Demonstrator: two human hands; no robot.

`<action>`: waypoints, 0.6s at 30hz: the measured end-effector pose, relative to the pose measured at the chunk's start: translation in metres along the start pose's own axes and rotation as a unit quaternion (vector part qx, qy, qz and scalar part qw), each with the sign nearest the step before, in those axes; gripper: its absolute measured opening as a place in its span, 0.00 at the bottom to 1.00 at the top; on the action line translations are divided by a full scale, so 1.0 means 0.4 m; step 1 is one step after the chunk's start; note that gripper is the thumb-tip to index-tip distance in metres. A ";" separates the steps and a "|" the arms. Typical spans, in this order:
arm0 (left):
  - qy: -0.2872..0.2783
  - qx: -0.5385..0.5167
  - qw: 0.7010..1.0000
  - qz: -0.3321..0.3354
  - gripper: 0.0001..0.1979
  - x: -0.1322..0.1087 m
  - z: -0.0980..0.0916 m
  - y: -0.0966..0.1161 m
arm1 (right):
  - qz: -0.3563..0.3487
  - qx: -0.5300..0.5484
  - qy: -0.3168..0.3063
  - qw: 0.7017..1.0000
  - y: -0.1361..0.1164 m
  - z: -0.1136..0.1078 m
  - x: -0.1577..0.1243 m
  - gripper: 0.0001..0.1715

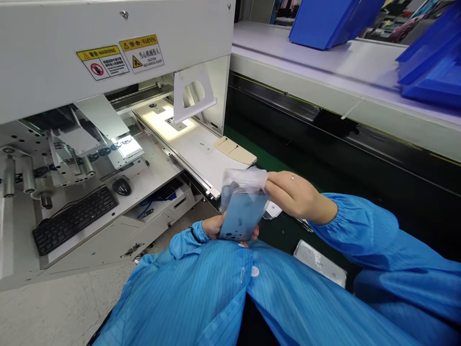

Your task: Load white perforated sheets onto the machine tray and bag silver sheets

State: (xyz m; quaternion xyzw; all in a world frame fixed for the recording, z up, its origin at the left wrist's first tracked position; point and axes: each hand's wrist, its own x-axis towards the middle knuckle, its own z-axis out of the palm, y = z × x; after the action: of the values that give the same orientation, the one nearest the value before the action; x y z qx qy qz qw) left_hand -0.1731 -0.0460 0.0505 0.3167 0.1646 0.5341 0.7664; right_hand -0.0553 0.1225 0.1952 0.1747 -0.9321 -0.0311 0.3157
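My left hand (pixel 215 226) is closed around a flat blue panel (pixel 243 216) close to my chest, its fingertips showing at the panel's right edge. The panel looks like a phone back cover, with dark round spots near its lower end. Over its upper end lies a crumpled, translucent plastic film (pixel 245 179); whether this is a sheet or a bag I cannot tell. My right hand (pixel 293 194) pinches the film's right end between thumb and fingers. Just behind, partly hidden by the panel and right hand, several pale flat panels (pixel 272 210) lie on the dark green surface.
To the left stands a white machine (pixel 115 57) with a lit sliding platform (pixel 201 149), a keyboard (pixel 75 218) and a mouse (pixel 121 186). A clear-wrapped flat pack (pixel 320 263) lies below my right forearm. Blue bins (pixel 331 24) stand on the shelf (pixel 345 79).
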 end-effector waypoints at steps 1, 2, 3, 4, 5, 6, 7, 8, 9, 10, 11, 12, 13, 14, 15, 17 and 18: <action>0.004 0.006 1.000 -0.006 0.38 0.000 -0.001 0.001 | 0.018 0.011 0.028 0.999 -0.005 0.001 0.001 0.08; 0.008 0.011 1.000 -0.011 0.35 0.000 -0.002 0.002 | 0.055 0.037 0.049 0.997 -0.009 0.001 0.003 0.06; 0.012 0.013 1.000 -0.014 0.33 0.000 -0.003 0.002 | 0.106 0.076 0.057 0.990 -0.014 -0.001 0.007 0.05; 0.015 0.015 1.000 -0.014 0.34 0.000 -0.004 0.001 | 0.167 0.125 0.051 0.977 -0.019 -0.004 0.011 0.04; 0.018 0.017 1.000 -0.015 0.34 -0.001 -0.005 -0.001 | 0.231 0.178 0.037 0.956 -0.022 -0.007 0.016 0.03; 0.021 0.021 0.999 -0.014 0.35 -0.001 -0.007 -0.003 | 0.290 0.233 0.019 0.928 -0.023 -0.010 0.022 0.02; 0.023 0.026 0.999 -0.013 0.36 -0.002 -0.009 -0.005 | 0.341 0.286 0.002 0.895 -0.022 -0.014 0.027 0.02; 0.025 0.032 0.999 -0.011 0.37 -0.003 -0.010 -0.007 | 0.383 0.336 -0.013 0.860 -0.020 -0.018 0.033 0.03; 0.025 0.039 0.999 -0.012 0.38 -0.004 -0.011 -0.009 | 0.413 0.383 -0.031 0.826 -0.016 -0.021 0.038 0.06; 0.025 0.045 0.999 -0.014 0.38 -0.005 -0.010 -0.009 | 0.430 0.426 -0.054 0.794 -0.011 -0.024 0.043 0.07; 0.024 0.049 0.998 -0.016 0.39 -0.006 -0.009 -0.009 | 0.436 0.461 -0.087 0.768 -0.005 -0.027 0.047 0.08; 0.022 0.051 0.998 -0.016 0.41 -0.007 -0.007 -0.009 | 0.432 0.491 -0.127 0.746 0.001 -0.029 0.051 0.09; 0.018 0.052 0.998 -0.016 0.42 -0.008 -0.004 -0.007 | 0.424 0.517 -0.170 0.724 0.007 -0.031 0.053 0.09; 0.015 0.053 0.998 -0.015 0.43 -0.009 -0.001 -0.005 | 0.417 0.538 -0.205 0.703 0.012 -0.031 0.053 0.09; 0.014 0.054 0.998 -0.012 0.43 -0.010 0.002 -0.002 | 0.413 0.556 -0.227 0.685 0.017 -0.030 0.053 0.09; 0.009 0.055 0.998 -0.010 0.42 -0.012 0.007 0.003 | 0.415 0.589 -0.227 0.655 0.025 -0.024 0.047 0.13; 0.007 0.055 0.998 -0.012 0.40 -0.012 0.008 0.005 | 0.417 0.604 -0.215 0.645 0.028 -0.019 0.044 0.16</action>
State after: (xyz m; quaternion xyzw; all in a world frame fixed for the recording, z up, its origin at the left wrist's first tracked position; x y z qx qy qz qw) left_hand -0.1745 -0.0511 0.0536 0.3523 0.2030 0.5176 0.7529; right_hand -0.0672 0.1274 0.2132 -0.0922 -0.7605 0.6365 -0.0896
